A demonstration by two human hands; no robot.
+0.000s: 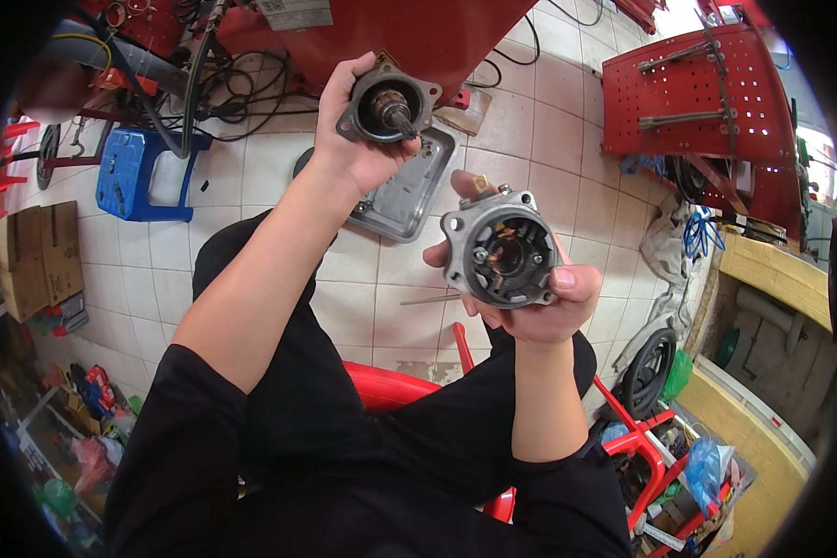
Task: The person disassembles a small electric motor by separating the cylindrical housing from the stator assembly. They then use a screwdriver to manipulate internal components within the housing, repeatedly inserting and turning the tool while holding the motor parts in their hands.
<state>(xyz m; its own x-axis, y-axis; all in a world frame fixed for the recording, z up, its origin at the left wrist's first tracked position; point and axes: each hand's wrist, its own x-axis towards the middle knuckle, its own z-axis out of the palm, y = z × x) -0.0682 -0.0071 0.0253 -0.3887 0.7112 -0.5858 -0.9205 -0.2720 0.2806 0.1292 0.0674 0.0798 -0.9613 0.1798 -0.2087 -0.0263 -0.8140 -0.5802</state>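
My left hand [344,139] grips a dark round motor housing [352,119] by its side. A toothed metal shaft [396,113] stands in its open mouth, and its flange has bolt-hole ears. Lower and to the right, my right hand [539,321] is closed around a silver-grey end housing [458,253]. Its hollow side faces up, showing dark fittings and copper-coloured parts inside; a brass terminal [481,184] sticks up at its far rim. The two parts are apart. A thin metal rod [428,299] juts left from beneath my right hand; its other end is hidden.
Below my hands, a metal tray [405,223] with small parts lies on the tiled floor. A blue plastic stool [144,172] stands left, near black cables [242,98]. Red machinery [391,28] is ahead, a red perforated panel [670,93] right. A red plastic chair [637,446] stands lower right.
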